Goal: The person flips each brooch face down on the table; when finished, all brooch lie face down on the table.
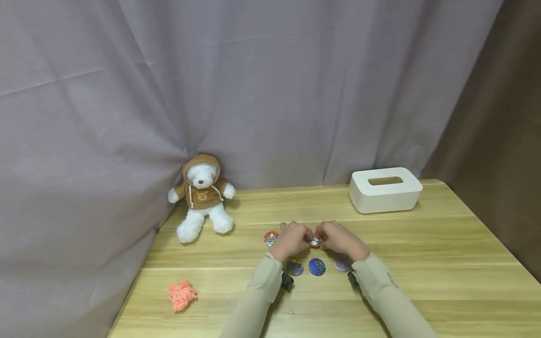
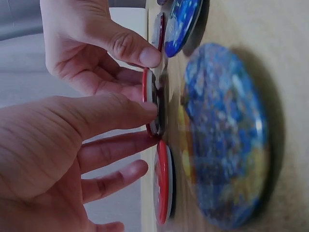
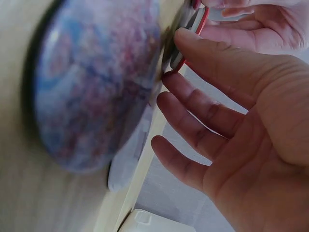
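A round red-rimmed button badge (image 1: 315, 241) is pinched between both hands at the middle of the table. My left hand (image 1: 291, 240) holds its left edge between thumb and forefinger, the other fingers spread in the left wrist view. From the other side my right hand (image 1: 341, 239) grips it the same way, thumb (image 3: 207, 50) at the rim. Beside the left hand lies a red badge with a Christmas tree (image 1: 271, 238). Nearer the forearms are a blue-and-yellow badge (image 2: 224, 135), a deep blue badge (image 1: 317, 266) and a pinkish-purple badge (image 3: 96, 82), partly covered by the right wrist in the head view.
A white teddy bear (image 1: 203, 197) in a brown hoodie sits at the back left. Coral yarn (image 1: 182, 295) lies at the front left. A white tissue box (image 1: 385, 190) stands at the back right. Grey curtain (image 1: 270, 94) hangs behind the table.
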A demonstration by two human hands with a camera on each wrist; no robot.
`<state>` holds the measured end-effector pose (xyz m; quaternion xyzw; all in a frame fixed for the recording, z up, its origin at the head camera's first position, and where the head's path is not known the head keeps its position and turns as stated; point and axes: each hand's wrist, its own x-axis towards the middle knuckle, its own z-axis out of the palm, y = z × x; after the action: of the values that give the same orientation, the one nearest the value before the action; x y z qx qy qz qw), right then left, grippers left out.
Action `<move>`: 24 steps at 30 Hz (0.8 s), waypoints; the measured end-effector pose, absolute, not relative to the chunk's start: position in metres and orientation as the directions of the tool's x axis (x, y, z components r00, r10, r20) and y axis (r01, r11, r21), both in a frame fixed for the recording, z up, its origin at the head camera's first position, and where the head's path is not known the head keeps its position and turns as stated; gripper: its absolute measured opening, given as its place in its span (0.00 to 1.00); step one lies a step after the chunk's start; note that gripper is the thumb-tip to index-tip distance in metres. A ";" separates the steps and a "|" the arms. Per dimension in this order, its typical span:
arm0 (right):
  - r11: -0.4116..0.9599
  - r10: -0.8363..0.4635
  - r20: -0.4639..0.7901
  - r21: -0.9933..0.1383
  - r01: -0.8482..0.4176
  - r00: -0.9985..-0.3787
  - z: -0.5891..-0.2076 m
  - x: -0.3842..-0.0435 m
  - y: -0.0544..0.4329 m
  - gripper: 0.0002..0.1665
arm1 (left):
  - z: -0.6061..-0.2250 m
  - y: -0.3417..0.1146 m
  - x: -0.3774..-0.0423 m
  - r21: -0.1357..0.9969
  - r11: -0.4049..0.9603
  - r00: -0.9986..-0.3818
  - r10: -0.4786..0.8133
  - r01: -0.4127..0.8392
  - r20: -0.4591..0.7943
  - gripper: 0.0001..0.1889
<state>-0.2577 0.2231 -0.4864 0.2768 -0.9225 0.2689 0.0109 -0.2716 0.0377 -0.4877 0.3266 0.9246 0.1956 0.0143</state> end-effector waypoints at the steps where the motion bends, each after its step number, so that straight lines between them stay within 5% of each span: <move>1: 0.705 -0.506 0.166 -0.486 -0.516 -0.847 -0.486 -0.259 0.223 0.13 | -0.487 0.037 -0.272 0.369 0.708 -0.784 0.612 0.602 0.107 0.06; 24: 0.757 -0.399 0.170 -0.493 -0.428 -0.901 -0.482 -0.264 0.229 0.09 | -0.486 0.037 -0.281 0.316 0.697 -0.765 0.586 0.644 0.266 0.05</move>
<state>-0.2639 0.2291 -0.4822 0.2207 -0.9369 0.2697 0.0273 -0.2815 0.0373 -0.4860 0.3349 0.9183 0.1982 -0.0725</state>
